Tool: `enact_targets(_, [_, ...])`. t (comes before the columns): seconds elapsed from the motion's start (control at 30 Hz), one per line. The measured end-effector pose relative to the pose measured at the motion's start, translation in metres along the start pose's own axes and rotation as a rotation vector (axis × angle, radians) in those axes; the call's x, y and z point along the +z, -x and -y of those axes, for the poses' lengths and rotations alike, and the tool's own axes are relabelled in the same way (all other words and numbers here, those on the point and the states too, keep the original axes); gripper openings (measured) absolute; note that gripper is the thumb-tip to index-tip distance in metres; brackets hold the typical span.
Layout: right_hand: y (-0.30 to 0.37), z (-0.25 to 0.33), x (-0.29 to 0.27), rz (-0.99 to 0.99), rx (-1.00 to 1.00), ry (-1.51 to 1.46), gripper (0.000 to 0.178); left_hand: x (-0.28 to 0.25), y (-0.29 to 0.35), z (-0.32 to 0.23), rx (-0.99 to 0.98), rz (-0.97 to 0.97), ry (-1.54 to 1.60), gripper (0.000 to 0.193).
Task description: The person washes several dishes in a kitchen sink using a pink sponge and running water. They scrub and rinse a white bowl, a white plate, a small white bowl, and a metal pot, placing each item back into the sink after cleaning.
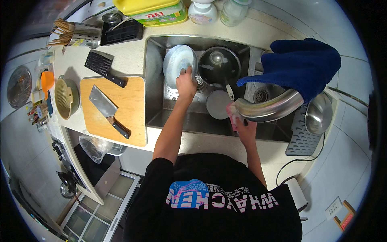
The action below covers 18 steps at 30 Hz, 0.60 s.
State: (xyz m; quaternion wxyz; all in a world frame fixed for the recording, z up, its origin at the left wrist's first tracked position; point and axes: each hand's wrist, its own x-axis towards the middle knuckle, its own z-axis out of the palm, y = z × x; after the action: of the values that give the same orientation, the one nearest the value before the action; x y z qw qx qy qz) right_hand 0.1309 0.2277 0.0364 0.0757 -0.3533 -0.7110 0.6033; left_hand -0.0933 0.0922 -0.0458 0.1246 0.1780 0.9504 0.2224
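My left hand (186, 84) grips the lower right edge of a white plate (175, 60), which is tilted in the left sink basin (155, 92). Beside the plate lies a dark pan (209, 72) with a round metal ladle bowl (217, 58) in it; a pale handle end (229, 92) points toward me. A round grey-white dish (217, 105) sits lower in the basin. My right hand (245, 128) is closed on a pink cloth (232, 115), close under the mouth of the thick curved faucet (270, 109), whose body partly hides the fingers.
A blue towel (302, 66) drapes over the faucet. Left of the sink, a cleaver (104, 103) lies on a wooden cutting board (90, 117), near a black slotted cleaver (98, 64). A metal bowl (318, 115) rests on a grey mat (300, 141) at right. Bottles (202, 12) line the back.
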Motion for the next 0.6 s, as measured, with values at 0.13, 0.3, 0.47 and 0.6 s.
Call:
enact_targets(0.13, [0.002, 0.008, -0.002, 0.012, 0.075, -0.042, 0.026, 0.020, -0.005, 0.008, 0.089, -0.032, 0.052, 0.028])
enact_targets(0.3, [0.008, -0.038, -0.010, -0.044, 0.079, 0.168, 0.026, 0.029, -0.013, 0.010, 0.118, 0.029, 0.051, 0.026])
enact_targets(0.47, [0.007, -0.025, -0.013, 0.106, -0.134, 0.227, 0.029, 0.038, -0.006, 0.019, 0.021, 0.095, -0.087, 0.058])
enact_targets(0.6, [0.010, -0.054, -0.013, 0.062, -0.263, 0.450, 0.038, 0.051, -0.010, 0.027, -0.067, 0.139, -0.177, 0.082])
